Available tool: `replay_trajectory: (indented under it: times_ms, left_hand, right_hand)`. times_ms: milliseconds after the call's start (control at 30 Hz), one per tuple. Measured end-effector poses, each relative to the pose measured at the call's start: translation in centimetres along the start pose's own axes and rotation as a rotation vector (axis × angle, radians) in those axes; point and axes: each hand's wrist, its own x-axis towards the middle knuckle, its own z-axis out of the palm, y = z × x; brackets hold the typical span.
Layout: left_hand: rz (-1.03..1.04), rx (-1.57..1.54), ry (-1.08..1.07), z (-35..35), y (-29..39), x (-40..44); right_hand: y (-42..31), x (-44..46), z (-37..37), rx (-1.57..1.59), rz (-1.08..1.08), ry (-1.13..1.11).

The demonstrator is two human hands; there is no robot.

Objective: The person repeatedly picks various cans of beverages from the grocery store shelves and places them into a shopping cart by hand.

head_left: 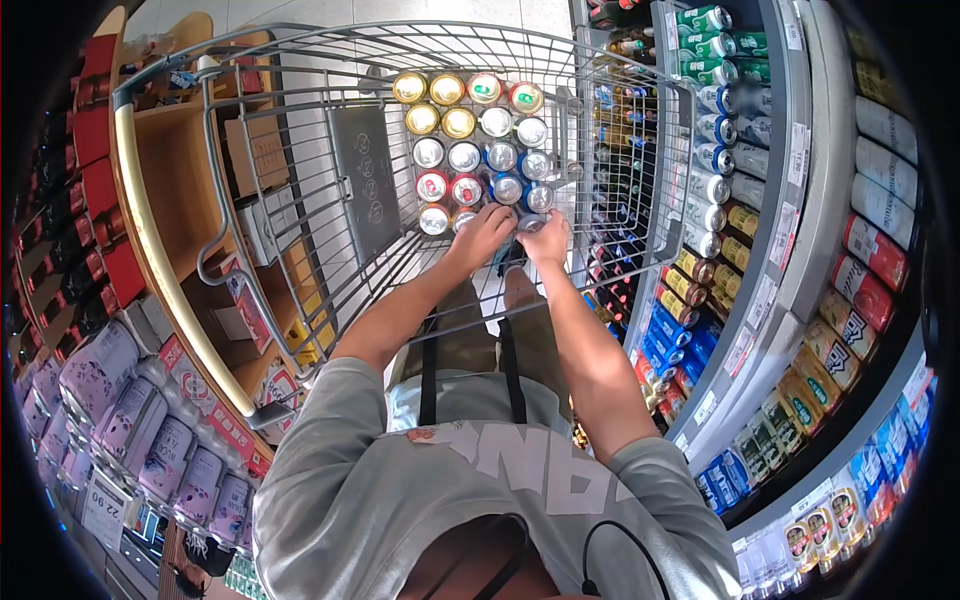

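Observation:
Several drink cans stand upright in rows inside a wire shopping cart. Gold-topped cans and green-and-red-marked cans are at the far side, with silver cans, red-marked cans and blue-rimmed cans nearer. My left hand reaches over the near row, its fingers bent onto the cans there. Beside it, my right hand has its fingers closed round a can at the near right corner. My fingers partly hide the near row.
Shelves of cans line the right side. On the left are a wooden display rack, purple packs and dark bottles with red labels. The cart's yellowish handle runs along its left end.

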Motion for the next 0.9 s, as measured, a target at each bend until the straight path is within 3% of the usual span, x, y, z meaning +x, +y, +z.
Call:
replay_trajectory:
  times_ms: [167, 667, 900]
  left_hand:
    - [0.005, -0.026, -0.043, -0.1, 0.1, 0.4]
    - [0.079, 0.131, 0.092, 0.4, 1.1, 1.3]
    - [0.014, 0.034, 0.047, 1.5, 0.7, 1.1]
  right_hand:
    - [-0.2, -0.1, -0.6, 0.018, 0.019, 0.030]
    - [0.0, -0.1, -0.9, -0.053, 0.075, -0.012]
    - [0.1, -0.1, -0.9, -0.047, 0.068, -0.002]
